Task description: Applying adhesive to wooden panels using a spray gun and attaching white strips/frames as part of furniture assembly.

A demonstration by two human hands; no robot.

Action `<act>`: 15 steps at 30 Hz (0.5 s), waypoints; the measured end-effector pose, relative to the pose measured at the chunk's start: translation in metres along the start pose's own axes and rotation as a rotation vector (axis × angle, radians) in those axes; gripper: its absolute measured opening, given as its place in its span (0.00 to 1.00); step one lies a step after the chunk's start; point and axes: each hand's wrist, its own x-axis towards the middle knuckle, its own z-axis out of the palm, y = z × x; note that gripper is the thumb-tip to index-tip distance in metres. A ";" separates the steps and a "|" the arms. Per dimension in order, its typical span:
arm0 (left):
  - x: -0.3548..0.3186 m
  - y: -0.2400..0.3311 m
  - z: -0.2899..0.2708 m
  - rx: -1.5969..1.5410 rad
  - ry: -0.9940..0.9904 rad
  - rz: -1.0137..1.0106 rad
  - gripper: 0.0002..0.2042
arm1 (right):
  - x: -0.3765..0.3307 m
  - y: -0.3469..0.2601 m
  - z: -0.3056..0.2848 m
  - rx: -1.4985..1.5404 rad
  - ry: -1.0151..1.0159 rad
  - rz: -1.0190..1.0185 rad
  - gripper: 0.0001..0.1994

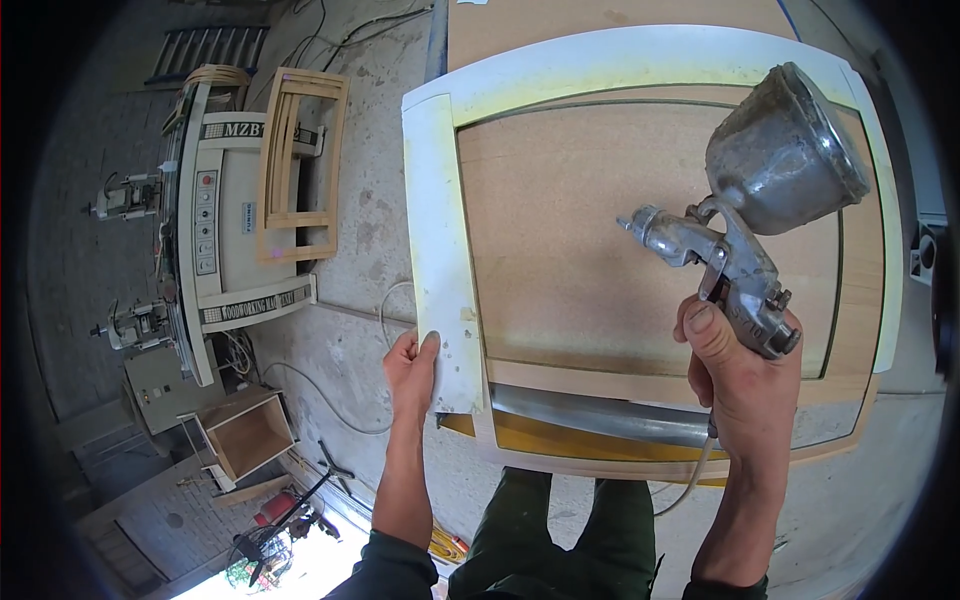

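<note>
My right hand is wrapped round the handle of a metal spray gun, whose nozzle points left above a wooden frame. A dented, stained metal cup is mounted on the gun. A thin hose runs down from below the grip. At the left edge, the fingers of my left hand are closed on a white strip, thumb on top. This strip meets a curved white strip along the far side; both carry yellowish overspray. A brown panel shows inside the frame.
To the left stands a white woodworking machine with a slim wooden frame leaning on it. An open wooden box sits lower left. A cable loops over the concrete floor. Under the frame lie a grey curved piece and a yellow surface.
</note>
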 end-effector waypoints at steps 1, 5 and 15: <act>0.000 -0.001 -0.001 0.001 0.000 -0.001 0.12 | -0.001 0.002 -0.002 -0.016 -0.019 0.013 0.20; 0.002 -0.004 -0.002 0.005 -0.029 0.017 0.12 | -0.007 0.002 -0.003 -0.005 -0.016 -0.008 0.20; 0.003 -0.003 0.000 -0.017 -0.016 0.006 0.12 | -0.037 0.008 -0.016 -0.077 -0.042 0.042 0.16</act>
